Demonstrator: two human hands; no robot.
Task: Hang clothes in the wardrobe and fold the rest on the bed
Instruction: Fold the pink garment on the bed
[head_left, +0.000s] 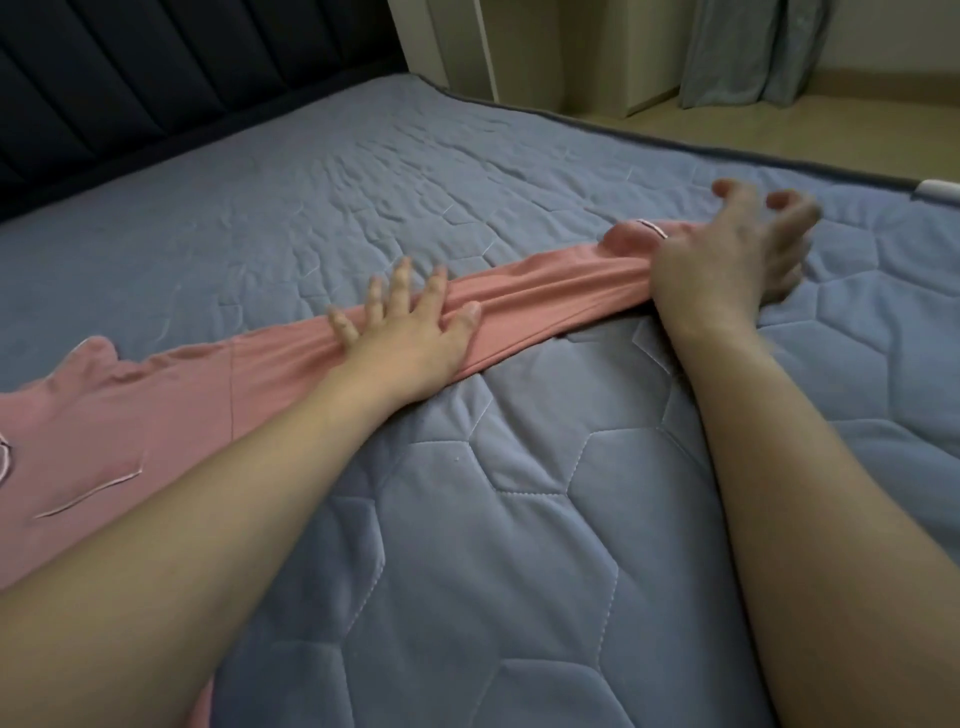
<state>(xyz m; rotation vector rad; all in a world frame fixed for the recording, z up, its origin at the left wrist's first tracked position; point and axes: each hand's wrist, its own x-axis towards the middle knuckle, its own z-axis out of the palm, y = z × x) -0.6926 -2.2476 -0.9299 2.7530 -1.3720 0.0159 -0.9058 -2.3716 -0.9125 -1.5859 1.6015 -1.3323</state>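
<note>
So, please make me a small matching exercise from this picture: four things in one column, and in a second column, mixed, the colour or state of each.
Things:
1. left hand
2. right hand
3. pink garment
4. headboard

States:
a. dark, padded, behind the bed
b. flat on the sleeve, fingers spread
c. stretched out on the blue quilt
d. blurred at the sleeve's end, fingers loosely curled

Pairs: 1-b, 2-d, 3-c, 4-a
</note>
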